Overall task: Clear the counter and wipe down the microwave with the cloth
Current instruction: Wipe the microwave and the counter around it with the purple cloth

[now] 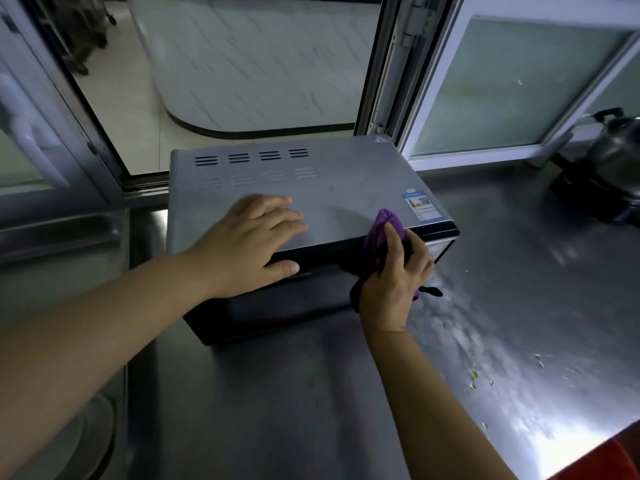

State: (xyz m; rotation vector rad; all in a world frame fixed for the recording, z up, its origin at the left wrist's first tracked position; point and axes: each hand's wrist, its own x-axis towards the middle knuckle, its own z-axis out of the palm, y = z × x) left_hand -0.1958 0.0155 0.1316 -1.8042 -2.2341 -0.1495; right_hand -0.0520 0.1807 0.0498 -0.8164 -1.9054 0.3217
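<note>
On the steel counter [485,254] by the open window, the microwave [346,188] sits with its long axis running left to right. The left hand [249,244] lies spread flat on its top, thumb hooked over the front edge, steadying it. The right hand [394,285] grips the purple cloth [381,230], bunched against the top front edge near the right corner. Most of the lid lies left and back of the cloth. Crumbs [472,375], perhaps food scraps, dot the counter to the right
</note>
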